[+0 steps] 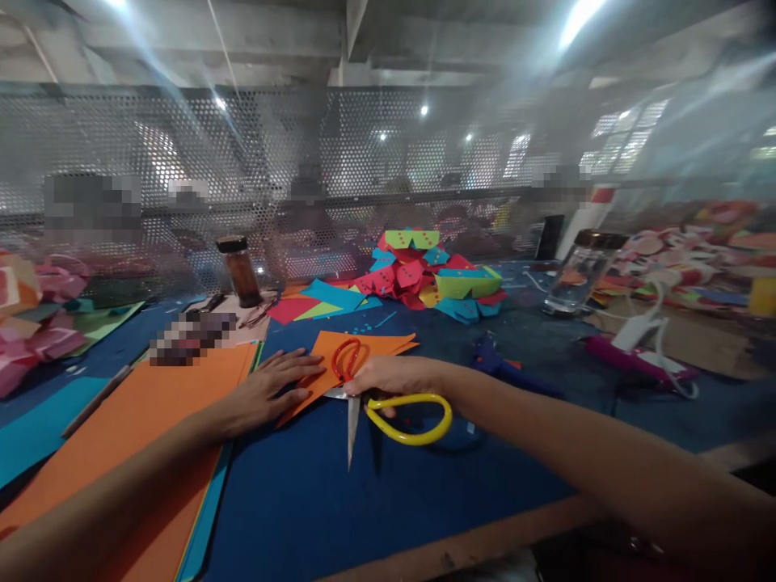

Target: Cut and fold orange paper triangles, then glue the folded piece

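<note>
Fingers of the right hand point(388, 377) grasp the scissors point(352, 416), blades spread apart, at the near edge of the orange folded paper point(323, 349). Left of that paper, the left hand point(263, 394) lies unclenched, its fingertips resting on it. Large sheets point(182, 404) lie farther left of it on the tabletop point(284, 517); colourful paper shapes point(407, 281) stand beyond it.
</note>
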`<state>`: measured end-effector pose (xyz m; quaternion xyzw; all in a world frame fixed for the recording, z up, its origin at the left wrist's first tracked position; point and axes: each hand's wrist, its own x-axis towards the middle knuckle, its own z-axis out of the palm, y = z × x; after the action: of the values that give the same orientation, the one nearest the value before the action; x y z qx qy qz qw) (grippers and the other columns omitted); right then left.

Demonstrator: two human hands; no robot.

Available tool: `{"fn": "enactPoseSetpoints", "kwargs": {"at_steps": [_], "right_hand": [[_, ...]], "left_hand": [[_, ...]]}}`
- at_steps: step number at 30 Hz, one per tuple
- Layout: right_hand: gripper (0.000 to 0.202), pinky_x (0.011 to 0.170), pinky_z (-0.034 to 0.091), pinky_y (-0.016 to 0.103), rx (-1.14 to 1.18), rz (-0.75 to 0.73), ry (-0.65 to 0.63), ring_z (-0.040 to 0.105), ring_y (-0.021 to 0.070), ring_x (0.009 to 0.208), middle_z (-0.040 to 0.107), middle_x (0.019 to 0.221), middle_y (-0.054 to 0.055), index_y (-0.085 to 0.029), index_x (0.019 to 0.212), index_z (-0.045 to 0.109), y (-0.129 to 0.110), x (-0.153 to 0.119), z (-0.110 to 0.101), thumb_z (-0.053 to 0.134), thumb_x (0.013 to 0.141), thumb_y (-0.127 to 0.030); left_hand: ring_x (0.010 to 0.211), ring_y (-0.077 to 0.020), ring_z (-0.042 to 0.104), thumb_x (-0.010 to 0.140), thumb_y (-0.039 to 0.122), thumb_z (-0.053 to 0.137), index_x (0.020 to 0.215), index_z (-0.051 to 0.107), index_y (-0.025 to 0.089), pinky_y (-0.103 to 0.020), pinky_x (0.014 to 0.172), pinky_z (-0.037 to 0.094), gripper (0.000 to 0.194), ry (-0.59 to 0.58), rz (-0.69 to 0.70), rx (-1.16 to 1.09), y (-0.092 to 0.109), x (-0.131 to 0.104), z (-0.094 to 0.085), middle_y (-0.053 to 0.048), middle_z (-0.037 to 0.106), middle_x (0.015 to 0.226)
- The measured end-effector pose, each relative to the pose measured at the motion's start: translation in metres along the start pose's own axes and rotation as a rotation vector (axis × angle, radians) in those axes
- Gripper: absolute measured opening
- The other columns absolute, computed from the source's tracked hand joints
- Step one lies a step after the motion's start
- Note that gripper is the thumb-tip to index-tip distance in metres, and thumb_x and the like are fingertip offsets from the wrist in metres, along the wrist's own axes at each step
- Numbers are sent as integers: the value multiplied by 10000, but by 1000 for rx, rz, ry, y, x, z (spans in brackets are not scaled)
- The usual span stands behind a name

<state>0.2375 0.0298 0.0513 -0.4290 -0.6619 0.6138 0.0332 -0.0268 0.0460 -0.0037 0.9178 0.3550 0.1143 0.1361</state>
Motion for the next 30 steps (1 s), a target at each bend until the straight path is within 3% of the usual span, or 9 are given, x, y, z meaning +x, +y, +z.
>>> {"fn": "enactPoseSetpoints", "kwargs": {"at_steps": [11,21,30], "right_hand": [[271,357,311,196,-3,27,8,427,61,369,481,513,-50,-150,643,533,-2,2,-2,548,894,-251],[303,367,325,180,22,49,-15,383,43,323,475,480,-66,-153,611,525,0,-1,-6,534,899,-244],[243,362,316,173,51,22,-65,398,40,334,504,500,-62,-142,662,558,8,7,-13,565,880,-248]], "left_hand": [[1457,-278,220,988,520,374,1454,364,376,-576,1177,135,487,-24,13,-7,8,-2,-5,25,357,1553],[1457,-295,213,953,565,431,1441,394,376,-572,1179,139,524,-23,-12,-4,14,-3,-8,28,349,1557],[1454,-303,222,934,560,483,1431,409,367,-585,1170,147,539,-22,14,12,10,-3,-7,2,349,1558]]}}
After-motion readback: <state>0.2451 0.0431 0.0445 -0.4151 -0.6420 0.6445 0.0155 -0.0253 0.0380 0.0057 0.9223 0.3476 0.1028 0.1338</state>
